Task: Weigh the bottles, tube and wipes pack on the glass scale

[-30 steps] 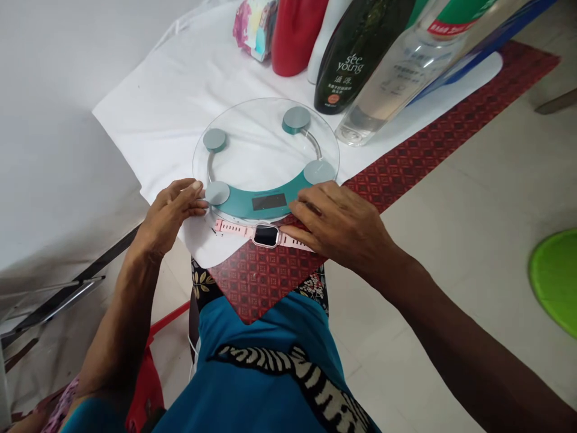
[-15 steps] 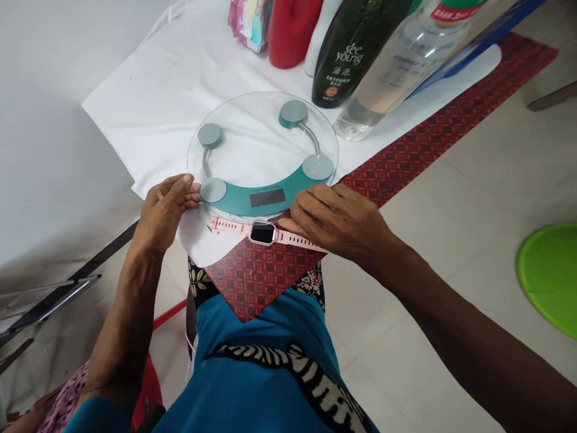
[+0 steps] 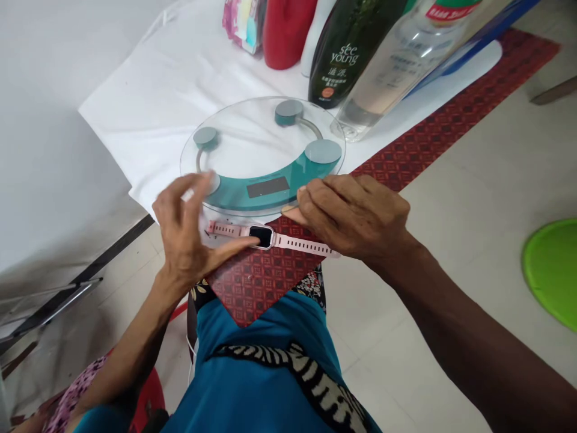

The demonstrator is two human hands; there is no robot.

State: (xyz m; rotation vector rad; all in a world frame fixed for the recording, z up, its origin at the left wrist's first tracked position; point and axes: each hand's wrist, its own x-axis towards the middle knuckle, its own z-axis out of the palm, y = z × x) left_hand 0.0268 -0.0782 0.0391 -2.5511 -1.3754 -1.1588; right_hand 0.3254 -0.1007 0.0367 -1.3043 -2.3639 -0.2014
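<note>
A round glass bathroom scale with a teal band, a dark display and grey round pads is in front of me, its near edge tipped up a little. My right hand is closed on its near right rim, thumb beneath the glass and fingers on top. My left hand is at the near left rim with fingers apart and slightly blurred. Its thumb stretches over a pink smartwatch, whose strap lies straight along the table's front. Whether the left fingertips touch the glass, I cannot tell.
At the back stand a dark shampoo bottle, a clear bottle, a red bottle and a colourful packet. A white cloth covers much of the red patterned table. On the right is a green stool.
My left hand has let go of the scale's left edge and spread, its thumb swinging over the smartwatch. The scale's near right side has risen slightly in my right hand.
</note>
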